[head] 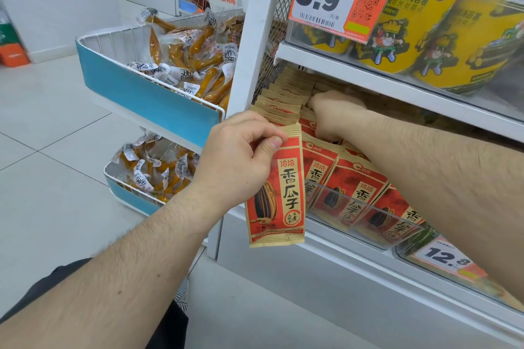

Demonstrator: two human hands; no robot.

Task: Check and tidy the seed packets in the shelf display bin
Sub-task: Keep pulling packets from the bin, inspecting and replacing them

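The left hand (235,156) pinches one seed packet (279,193) by its top, outside the clear bin (368,215). The right hand (337,116) reaches among the packet rows (286,96) inside; its grip cannot be told.

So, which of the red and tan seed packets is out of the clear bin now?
The red and tan seed packet pinched at its top edge by the left hand, hanging in front of the clear plastic bin; the others sit inside.
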